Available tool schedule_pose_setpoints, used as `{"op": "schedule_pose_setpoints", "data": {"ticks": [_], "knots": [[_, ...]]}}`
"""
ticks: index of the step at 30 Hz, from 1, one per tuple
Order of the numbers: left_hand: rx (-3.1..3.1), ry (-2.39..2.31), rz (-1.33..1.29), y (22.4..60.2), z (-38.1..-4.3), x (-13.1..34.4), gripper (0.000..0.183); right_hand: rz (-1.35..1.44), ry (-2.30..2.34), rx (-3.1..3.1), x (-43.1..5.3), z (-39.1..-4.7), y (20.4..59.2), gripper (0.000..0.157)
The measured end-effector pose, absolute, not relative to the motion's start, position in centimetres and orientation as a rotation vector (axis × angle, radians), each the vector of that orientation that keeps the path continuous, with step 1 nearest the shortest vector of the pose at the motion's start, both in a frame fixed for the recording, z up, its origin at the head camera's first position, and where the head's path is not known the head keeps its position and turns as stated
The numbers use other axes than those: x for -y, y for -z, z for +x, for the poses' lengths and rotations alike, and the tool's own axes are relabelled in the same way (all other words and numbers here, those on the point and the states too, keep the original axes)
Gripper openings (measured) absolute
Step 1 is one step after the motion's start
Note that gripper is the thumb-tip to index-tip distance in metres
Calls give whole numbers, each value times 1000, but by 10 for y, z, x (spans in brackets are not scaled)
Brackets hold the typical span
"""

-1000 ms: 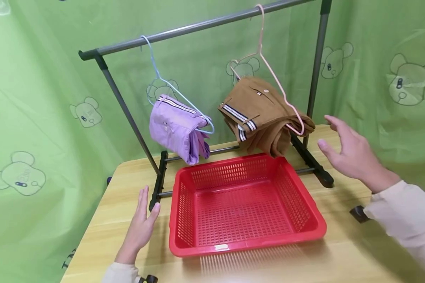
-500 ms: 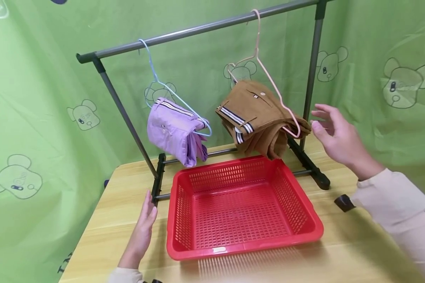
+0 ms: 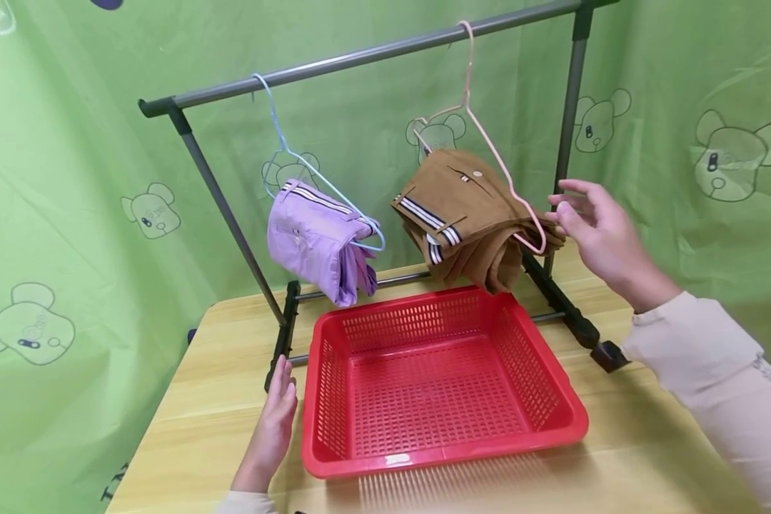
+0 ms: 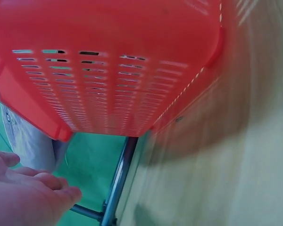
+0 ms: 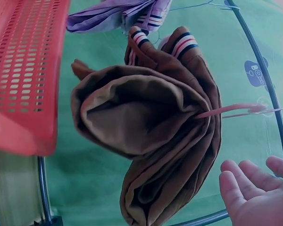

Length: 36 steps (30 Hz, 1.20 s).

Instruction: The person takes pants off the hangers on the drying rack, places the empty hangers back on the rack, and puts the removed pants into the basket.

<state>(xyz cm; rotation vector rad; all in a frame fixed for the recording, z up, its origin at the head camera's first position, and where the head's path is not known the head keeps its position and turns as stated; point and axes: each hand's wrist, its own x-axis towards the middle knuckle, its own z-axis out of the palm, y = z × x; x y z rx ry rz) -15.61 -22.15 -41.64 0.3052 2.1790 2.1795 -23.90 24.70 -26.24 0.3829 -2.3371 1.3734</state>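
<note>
Folded brown pants (image 3: 462, 200) with a striped waistband hang over a pink hanger (image 3: 487, 135) on the right of the rack. My right hand (image 3: 600, 239) is raised just right of them, fingers loosely bent, holding nothing; in the right wrist view its fingertips stand apart from the brown cloth. Folded lilac pants (image 3: 315, 232) hang on a light blue hanger (image 3: 279, 121) to the left. Below them a red plastic basket (image 3: 443, 453) sits on the table. Beside its left wall is my left hand (image 3: 275, 421), fingers extended and holding nothing.
A grey metal clothes rack (image 3: 360, 60) stands on the wooden table (image 3: 186, 400), its black feet (image 3: 575, 321) on both sides behind the basket. A green curtain (image 3: 58, 178) with bear outlines hangs behind it.
My right hand has moved left and up toward the brown pants. My left hand has shifted slightly right and down, closer to the basket. The garments and basket stay in place.
</note>
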Motion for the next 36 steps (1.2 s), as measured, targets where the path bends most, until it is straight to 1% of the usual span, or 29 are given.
{"op": "schedule_pose_setpoints", "data": {"ticks": [6,16,21,24,27,31,36], "knots": [[-2004,-2283,422,430,-159,221,64,399,-1502,2277,-235,-243,256,51],[-1881,-2304,587,444,-161,220,62,447,-1845,2036,-220,-249,251,45],[-1858,-2294,664,447,-163,220,64,459,-2048,1912,-217,-252,247,35],[-1866,-2300,634,448,-162,219,67,472,-2183,1853,-215,-254,246,26],[-1931,-2281,559,448,-161,219,70,480,-2296,1812,-213,-256,245,22],[-2004,-2241,468,451,-161,218,73,433,-2327,1855,-211,-256,242,26],[-1983,-2234,464,452,-162,219,73,360,-2195,2001,-206,-254,238,35]]}}
